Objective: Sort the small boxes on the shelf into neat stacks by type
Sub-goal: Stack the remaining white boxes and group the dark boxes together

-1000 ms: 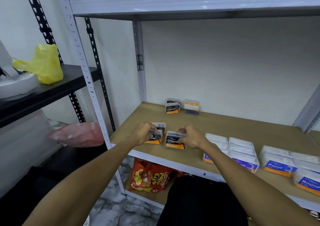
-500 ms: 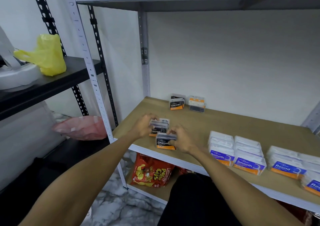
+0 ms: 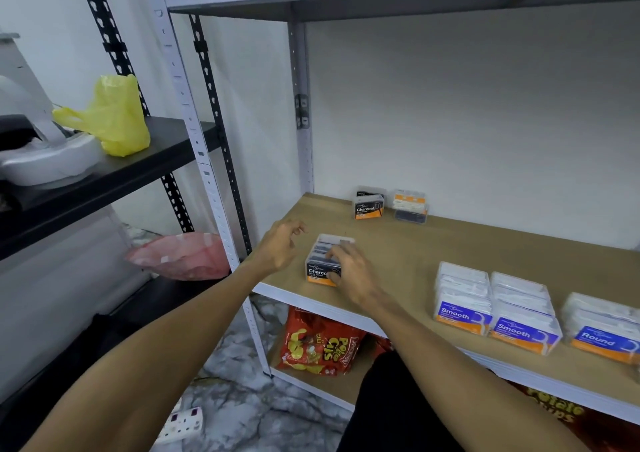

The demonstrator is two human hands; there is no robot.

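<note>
Even bright light, soft blur, bowed edges

The two separate groups of Charcoal boxes (image 3: pixel 320 272) now sit together as one block left of centre. The left hand (image 3: pixel 280 247) has let go and hovers beside it, while the right hand (image 3: pixel 350 273) grips its front.

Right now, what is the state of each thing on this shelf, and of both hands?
left hand, loosely curled, holds nothing
right hand, grips front Charcoal boxes from above
front Charcoal boxes, together at shelf edge
back Charcoal box, upright by wall, untouched
Smooth stacks, two, neat, side by side
Round stack, neat, partly out of frame
</note>
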